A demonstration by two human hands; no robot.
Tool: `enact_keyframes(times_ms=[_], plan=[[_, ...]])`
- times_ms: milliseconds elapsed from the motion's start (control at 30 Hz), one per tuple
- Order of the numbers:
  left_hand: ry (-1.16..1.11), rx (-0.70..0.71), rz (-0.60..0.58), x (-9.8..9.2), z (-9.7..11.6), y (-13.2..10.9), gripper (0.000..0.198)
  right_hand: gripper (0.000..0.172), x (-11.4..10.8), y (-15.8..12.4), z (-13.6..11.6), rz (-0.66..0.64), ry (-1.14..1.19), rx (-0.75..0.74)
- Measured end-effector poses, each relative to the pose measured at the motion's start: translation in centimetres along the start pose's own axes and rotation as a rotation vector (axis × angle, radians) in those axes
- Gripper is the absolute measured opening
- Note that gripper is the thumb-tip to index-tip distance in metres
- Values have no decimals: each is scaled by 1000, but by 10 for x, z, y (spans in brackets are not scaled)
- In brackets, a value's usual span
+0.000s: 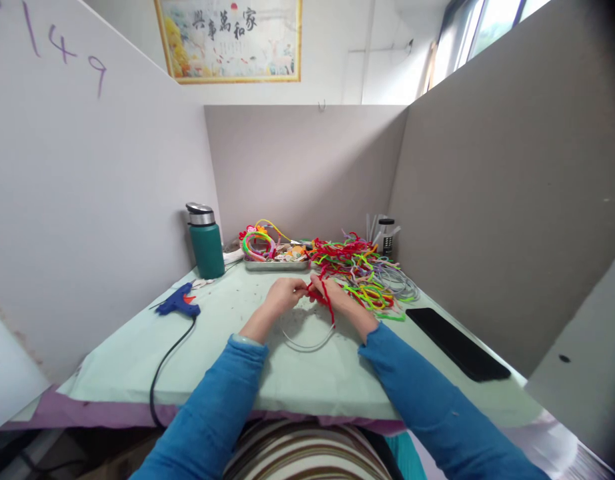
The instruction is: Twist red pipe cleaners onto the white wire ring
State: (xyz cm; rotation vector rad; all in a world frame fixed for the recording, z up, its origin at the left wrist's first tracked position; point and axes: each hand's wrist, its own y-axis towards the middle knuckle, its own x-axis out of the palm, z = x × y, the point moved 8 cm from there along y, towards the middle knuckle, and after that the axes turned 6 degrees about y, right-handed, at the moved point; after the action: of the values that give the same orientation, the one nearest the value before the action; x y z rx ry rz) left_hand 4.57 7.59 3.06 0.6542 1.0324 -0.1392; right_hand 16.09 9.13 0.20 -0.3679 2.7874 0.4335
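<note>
Both my hands meet over the middle of the table. My left hand (286, 294) is closed, its fingertips pinching the left side of a red fuzzy pipe cleaner (329, 303). Around the same red pipe cleaner, my right hand (332, 293) is closed too, with some of its fingers hidden. The red strand loops over the right hand and runs down to a thin white hoop (307, 348), which hangs or lies below the hands as a curve. How the red strand is wound at the fingertips is too small to make out.
A blue glue gun (179, 301) with a black cord lies left, near a green bottle (206, 247). At the back stand a metal tray (276, 265) of craft pieces and a pile of coloured pipe cleaners (347, 257). A black phone-like slab (457, 343) lies right. Partitions enclose three sides.
</note>
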Motion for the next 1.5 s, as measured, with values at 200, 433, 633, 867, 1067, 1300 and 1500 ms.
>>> enact_keyframes(times_ms=[200, 433, 633, 867, 1067, 1300, 1500], plan=[[-60, 16, -4, 2, 0, 1, 23, 73, -2, -4, -4, -5, 15, 22], [-36, 26, -15, 4, 1, 0, 21, 81, -4, 4, 15, -3, 206, 130], [-15, -29, 20, -1, -2, 0, 23, 52, 0, 1, 0, -67, 14, -4], [-95, -97, 32, 2, -12, 3, 25, 26, 6, 2, 3, -115, 52, -40], [-108, -121, 38, 1, -11, 1, 25, 21, 5, 4, 7, -69, 49, -7], [-59, -117, 35, -1, -4, 0, 26, 13, 6, 5, 9, -39, -27, 3], [-49, -110, 59, -2, -3, -1, 28, 16, 7, 3, 2, -33, -44, -73]])
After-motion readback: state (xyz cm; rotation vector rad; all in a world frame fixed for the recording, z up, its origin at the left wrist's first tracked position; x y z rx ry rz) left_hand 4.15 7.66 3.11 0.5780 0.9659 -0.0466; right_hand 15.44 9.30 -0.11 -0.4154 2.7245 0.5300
